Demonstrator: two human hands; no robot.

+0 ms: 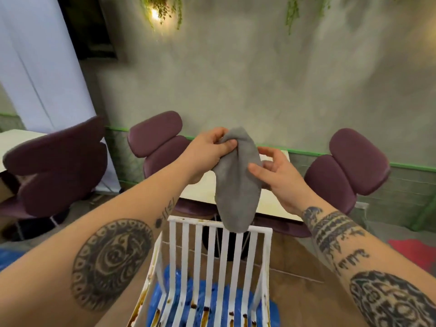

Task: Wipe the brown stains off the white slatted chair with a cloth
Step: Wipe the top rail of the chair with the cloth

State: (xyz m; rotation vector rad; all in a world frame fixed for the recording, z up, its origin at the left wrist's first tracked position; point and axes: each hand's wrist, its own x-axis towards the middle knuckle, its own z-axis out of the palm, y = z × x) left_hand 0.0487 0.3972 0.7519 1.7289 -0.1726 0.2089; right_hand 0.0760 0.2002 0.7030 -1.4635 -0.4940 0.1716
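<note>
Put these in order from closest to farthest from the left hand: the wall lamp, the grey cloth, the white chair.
1. Grey cloth, pinched in the left hand.
2. White chair, just below it.
3. Wall lamp, far off, high on the wall.

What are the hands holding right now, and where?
The left hand grips the grey cloth at its top end; the right hand touches its side edge, grip unclear.

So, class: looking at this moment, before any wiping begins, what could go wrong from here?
1. The grey cloth hangs bunched from the left hand's pinch; it may slip or wipe with little contact.
2. Brown stains run along the white slatted chair's seat slats; one dirty cloth could smear them onto cleaner back slats.
</note>
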